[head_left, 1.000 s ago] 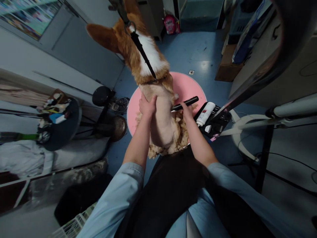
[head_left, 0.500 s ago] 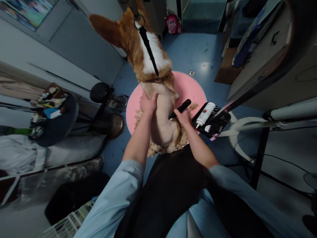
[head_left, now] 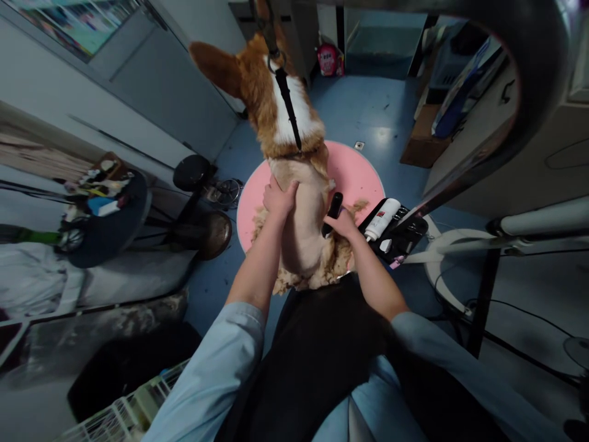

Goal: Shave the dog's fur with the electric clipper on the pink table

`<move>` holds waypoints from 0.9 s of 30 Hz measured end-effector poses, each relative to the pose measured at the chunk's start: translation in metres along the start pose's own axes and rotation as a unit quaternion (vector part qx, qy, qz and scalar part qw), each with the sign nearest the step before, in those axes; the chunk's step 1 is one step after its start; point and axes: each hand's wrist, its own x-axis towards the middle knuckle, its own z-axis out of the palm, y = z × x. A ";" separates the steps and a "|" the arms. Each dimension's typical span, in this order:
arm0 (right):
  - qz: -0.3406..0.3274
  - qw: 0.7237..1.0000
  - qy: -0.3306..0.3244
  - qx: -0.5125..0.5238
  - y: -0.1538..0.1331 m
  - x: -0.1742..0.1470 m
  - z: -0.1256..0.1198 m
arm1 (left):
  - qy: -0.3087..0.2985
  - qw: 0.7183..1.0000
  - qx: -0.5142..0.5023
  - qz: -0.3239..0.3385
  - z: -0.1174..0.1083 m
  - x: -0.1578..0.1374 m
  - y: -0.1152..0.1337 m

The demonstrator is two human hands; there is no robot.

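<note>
A brown and white corgi-like dog (head_left: 301, 202) faces away from me on a round pink table (head_left: 356, 169), its back clipped short. My left hand (head_left: 280, 199) grips the dog's left flank, thumb lying on the back. In my right hand (head_left: 343, 224) are black hair clippers (head_left: 335, 207), held upright-slanted against the dog's right side near the hip. Cut fur (head_left: 317, 276) lies in clumps around the hindquarters. A black strap (head_left: 289, 107) with a metal ring runs from above to the dog's neck. The clippers' blade end is hidden by fur and fingers.
Right of the table, a black tray (head_left: 409, 236) holds a white bottle (head_left: 384, 218) and small tools. A dark curved metal arm (head_left: 488, 150) arches over the right side. To the left stand a round side table (head_left: 119, 218) with supplies and a black stool (head_left: 191, 172).
The clippers have turned from slanting sideways to more upright, along the dog's right side. My left hand stays on the flank. The whole view has shifted slightly.
</note>
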 end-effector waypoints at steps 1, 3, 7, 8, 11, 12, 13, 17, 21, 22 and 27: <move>-0.001 0.999 0.028 0.037 -0.001 0.004 -0.005 | 0.004 1.000 0.010 0.009 -0.002 -0.004 0.003; -0.019 0.983 0.105 0.147 -0.010 0.021 -0.016 | 0.016 0.999 0.032 0.037 -0.004 -0.011 0.012; -0.113 0.935 0.181 0.283 -0.052 0.071 -0.023 | -0.001 0.996 0.036 0.082 -0.002 -0.016 0.035; -0.134 0.934 0.181 0.276 -0.063 0.083 -0.022 | -0.003 0.996 0.038 0.086 -0.001 -0.015 0.038; -0.171 0.947 0.168 0.214 -0.087 0.104 -0.014 | -0.003 0.994 0.049 0.097 0.003 -0.009 0.036; -0.169 0.954 0.162 0.190 -0.090 0.105 -0.012 | -0.003 0.994 0.048 0.103 0.004 -0.006 0.032; -0.160 0.961 0.155 0.166 -0.091 0.105 -0.011 | -0.006 0.993 0.046 0.108 0.004 -0.003 0.028; -0.119 0.978 0.135 0.101 -0.080 0.097 -0.012 | -0.014 0.991 0.044 0.128 0.007 0.003 0.013; -0.142 0.959 0.193 0.150 -0.081 0.106 -0.012 | -0.022 0.991 0.044 0.122 0.010 0.001 0.010; -0.151 0.952 0.206 0.168 -0.083 0.110 -0.010 | -0.021 0.992 0.042 0.120 0.010 0.001 0.010; -0.157 0.957 0.188 0.158 -0.085 0.122 -0.001 | -0.026 0.994 0.033 0.105 0.009 0.003 0.009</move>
